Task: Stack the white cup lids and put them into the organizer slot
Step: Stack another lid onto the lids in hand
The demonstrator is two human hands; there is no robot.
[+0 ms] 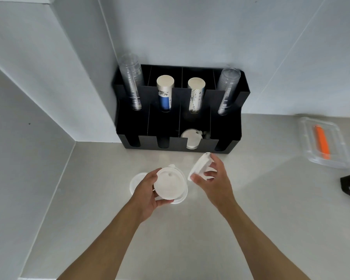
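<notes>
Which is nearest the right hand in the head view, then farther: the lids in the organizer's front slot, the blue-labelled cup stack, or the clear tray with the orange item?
1. Lids in the slot, straight ahead.
2. Blue-labelled cup stack, back left.
3. Clear tray, far right.

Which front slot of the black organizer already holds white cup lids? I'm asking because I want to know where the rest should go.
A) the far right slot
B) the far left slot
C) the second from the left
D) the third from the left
D: white lids show in the third front slot of the black organizer, below the silver-printed paper cups; the other front slots look dark.
</notes>
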